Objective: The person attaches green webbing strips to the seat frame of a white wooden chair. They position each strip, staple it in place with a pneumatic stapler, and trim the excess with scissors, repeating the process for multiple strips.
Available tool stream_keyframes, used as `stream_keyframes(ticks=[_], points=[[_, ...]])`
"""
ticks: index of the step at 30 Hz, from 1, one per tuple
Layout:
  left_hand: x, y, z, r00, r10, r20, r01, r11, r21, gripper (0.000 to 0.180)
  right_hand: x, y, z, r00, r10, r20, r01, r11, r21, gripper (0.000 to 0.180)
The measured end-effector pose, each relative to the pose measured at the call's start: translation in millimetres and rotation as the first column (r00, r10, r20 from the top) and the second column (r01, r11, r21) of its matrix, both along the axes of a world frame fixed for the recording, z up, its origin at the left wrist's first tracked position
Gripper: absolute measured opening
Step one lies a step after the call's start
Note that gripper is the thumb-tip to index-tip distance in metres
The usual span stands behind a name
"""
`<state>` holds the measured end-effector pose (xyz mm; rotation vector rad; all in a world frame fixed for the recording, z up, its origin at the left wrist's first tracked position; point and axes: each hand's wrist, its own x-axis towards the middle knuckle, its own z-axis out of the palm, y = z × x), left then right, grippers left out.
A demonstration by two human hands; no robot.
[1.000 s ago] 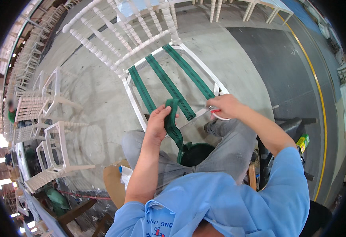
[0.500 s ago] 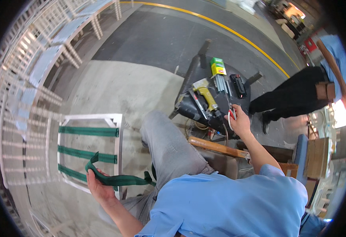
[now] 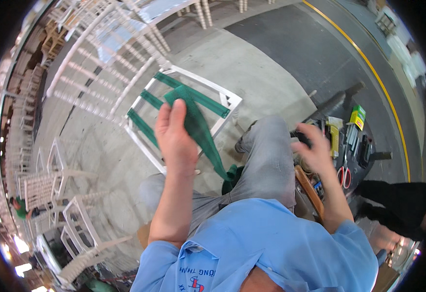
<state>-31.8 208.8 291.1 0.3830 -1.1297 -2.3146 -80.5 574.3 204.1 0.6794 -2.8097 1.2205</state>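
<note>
My left hand [image 3: 176,138] is closed on a green webbing strap [image 3: 201,131], pinching it near its upper end above the chair seat. The strap's other end trails down to a green bundle [image 3: 231,177] beside my leg. In front of me stands a white chair frame [image 3: 232,101] with several green straps [image 3: 142,127] across its seat opening. My right hand [image 3: 317,148] is empty, fingers apart and slightly blurred, in the air between my knee and the black tool stand. Red-handled scissors [image 3: 344,177] lie on that stand, near my right wrist.
The stand also bears a yellow-green pneumatic stapler [image 3: 334,138], a green-yellow box [image 3: 357,117], metal staple strips [image 3: 352,138] and a black tool [image 3: 365,152]. White chairs [image 3: 79,221] stand at the left. A person's dark-trousered leg [image 3: 393,199] is at the right.
My right hand has let go of the scissors and moved away from them. My left hand has raised the strap over the chair seat. The view has turned left.
</note>
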Motion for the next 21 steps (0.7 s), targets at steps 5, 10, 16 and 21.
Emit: stream_keyframes(ticks=[5, 10, 16, 21], points=[[1, 31, 29, 0.996, 0.036, 0.080, -0.015, 0.967, -0.255, 0.011, 25, -225, 22, 0.897, 0.389, 0.208, -0.258, 0.846, -0.466, 0.082], [46, -12, 25, 1.000, 0.010, 0.018, 0.005, 0.711, -0.703, 0.013, -9, -265, 31, 0.521, 0.723, 0.453, 0.105, 0.472, -0.875, 0.045], [122, -56, -138, 0.686, -0.181, 0.705, 0.579, 0.722, -0.378, 0.060, -32, -264, 87, 0.201, 0.915, 0.349, 0.061, 0.344, -0.937, 0.069], [109, -34, -188, 0.628, -0.566, 0.535, 0.685, 0.728, -0.034, 0.054, -42, -265, 107, 0.057, 0.959, 0.278, -0.024, 0.280, -0.960, 0.076]])
